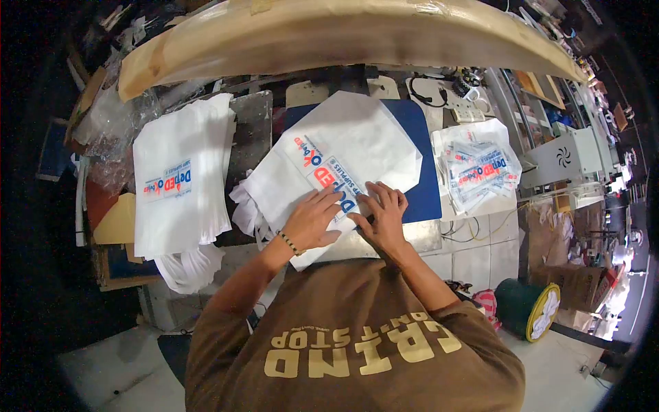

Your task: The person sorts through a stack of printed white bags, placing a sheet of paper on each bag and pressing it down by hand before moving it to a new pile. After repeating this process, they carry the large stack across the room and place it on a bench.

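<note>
A white cloth bag (371, 137) lies at an angle in front of me, partly over a blue board (429, 185). Blue and red "DepED" lettering shows on it, along with a clear printed label (334, 180) near my fingers. My left hand (314, 218) rests on the lower part of the bag, fingers stretched out over the label's edge and thumb apart. Close beside it, my right hand (384, 216) touches the label's lower right end, its fingers slightly bent and spread. White fabric (248, 211) bunches out at the bag's left side.
At left stands a stack of printed white bags (182, 144) with hanging handles (192, 268). Several loose printed labels (480, 172) lie on white sheets at right. A long wrapped roll (343, 38) spans the back. A grey machine (563, 161) and green spool (527, 309) sit at right.
</note>
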A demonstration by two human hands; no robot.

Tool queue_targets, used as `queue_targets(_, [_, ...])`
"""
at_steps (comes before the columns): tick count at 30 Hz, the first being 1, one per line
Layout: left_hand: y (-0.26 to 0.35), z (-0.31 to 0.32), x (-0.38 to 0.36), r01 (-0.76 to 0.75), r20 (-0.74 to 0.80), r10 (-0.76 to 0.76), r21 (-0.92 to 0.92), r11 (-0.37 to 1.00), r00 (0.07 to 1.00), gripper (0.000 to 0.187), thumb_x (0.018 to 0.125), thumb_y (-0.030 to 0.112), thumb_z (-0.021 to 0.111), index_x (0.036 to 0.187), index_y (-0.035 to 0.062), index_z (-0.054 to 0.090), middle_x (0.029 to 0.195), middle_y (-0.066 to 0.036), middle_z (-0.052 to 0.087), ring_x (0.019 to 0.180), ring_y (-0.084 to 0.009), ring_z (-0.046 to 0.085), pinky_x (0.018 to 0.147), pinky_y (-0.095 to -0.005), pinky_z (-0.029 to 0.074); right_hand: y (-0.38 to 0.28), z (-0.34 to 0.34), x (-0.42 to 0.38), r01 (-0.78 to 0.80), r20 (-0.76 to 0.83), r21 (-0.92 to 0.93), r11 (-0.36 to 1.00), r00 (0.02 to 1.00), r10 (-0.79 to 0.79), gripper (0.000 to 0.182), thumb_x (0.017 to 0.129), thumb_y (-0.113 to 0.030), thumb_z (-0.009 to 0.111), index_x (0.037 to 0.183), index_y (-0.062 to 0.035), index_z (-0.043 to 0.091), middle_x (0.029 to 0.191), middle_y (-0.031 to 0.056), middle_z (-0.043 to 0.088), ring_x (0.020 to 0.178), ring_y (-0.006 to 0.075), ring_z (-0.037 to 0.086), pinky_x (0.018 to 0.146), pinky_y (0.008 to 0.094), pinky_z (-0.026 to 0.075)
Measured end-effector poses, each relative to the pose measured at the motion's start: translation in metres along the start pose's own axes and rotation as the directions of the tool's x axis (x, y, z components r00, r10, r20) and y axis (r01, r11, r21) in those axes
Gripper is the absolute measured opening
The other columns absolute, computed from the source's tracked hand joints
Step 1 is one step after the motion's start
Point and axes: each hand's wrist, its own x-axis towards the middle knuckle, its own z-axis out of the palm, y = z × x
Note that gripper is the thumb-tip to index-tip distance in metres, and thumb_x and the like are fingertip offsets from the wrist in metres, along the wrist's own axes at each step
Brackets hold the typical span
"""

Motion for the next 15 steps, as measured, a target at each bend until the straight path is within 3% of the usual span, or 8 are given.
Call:
queue_targets(5, [-0.014,0.007,-0.007,-0.021,-0.023,0.02,-0.073,0.997,1.0,0.03,0.08,0.026,0.074,0.1,0.0053,0.069,0.138,-0.011,0.058,0.134,-0.0332,0.048,0.111,-0.0504,0.039,0.004,0.006,0.0,0.038,-0.019,-0.034,0.999,0.999,-0.038,0.044,0.084,-0.043,0.072,0.115,-0.0113,0.069,0.137,0.0137,0.053,0.133,0.0343,0.042,0.109,0.0587,0.024])
queue_targets(10, [-0.014,0.003,-0.004,-0.08,-0.1,0.074,-0.065,0.995,0.992,0.014,0.083,0.021,0.073,0.084,0.007,0.071,0.132,-0.007,0.063,0.129,-0.0291,0.053,0.104,-0.0463,0.042,0.006,0.006,-0.001,0.046,0.008,-0.037,0.998,0.999,-0.046,0.051,0.085,-0.045,0.071,0.123,-0.0114,0.065,0.14,0.0153,0.051,0.134,0.0352,0.042,0.109,0.0606,0.023])
queue_targets(15, [-0.02,-0.002,0.01,-0.018,-0.012,0.018,-0.063,0.998,1.0,0.011,0.084,0.018,0.071,0.083,0.0067,0.071,0.12,-0.005,0.067,0.119,-0.0274,0.056,0.098,-0.0453,0.044,0.006,0.005,-0.005,0.035,0.035,-0.008,0.999,0.999,-0.035,0.054,0.085,-0.046,0.071,0.126,-0.0115,0.062,0.142,0.0171,0.049,0.138,0.0372,0.039,0.112,0.0622,0.02])
